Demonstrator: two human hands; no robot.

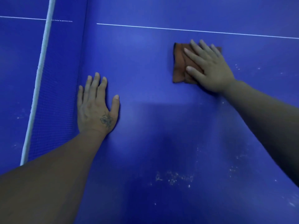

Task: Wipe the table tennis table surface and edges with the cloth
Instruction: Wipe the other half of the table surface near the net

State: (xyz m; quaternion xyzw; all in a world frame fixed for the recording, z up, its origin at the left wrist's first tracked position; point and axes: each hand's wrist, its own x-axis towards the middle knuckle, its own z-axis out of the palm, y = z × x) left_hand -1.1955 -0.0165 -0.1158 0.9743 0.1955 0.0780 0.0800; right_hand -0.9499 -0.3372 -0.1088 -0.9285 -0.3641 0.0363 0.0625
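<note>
I find the cloth (179,68), soft, light and folded flat, lying right of the net (53,101) on the tabletop (145,62), pressed under my flat right hand (208,68); left hand (95,107) rests open, empty, beside the net; palm pressure should suffice, since pinching would likely bunch it.

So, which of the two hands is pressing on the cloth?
The right hand, flat on the brown cloth. The left hand rests on the bare table.
</note>
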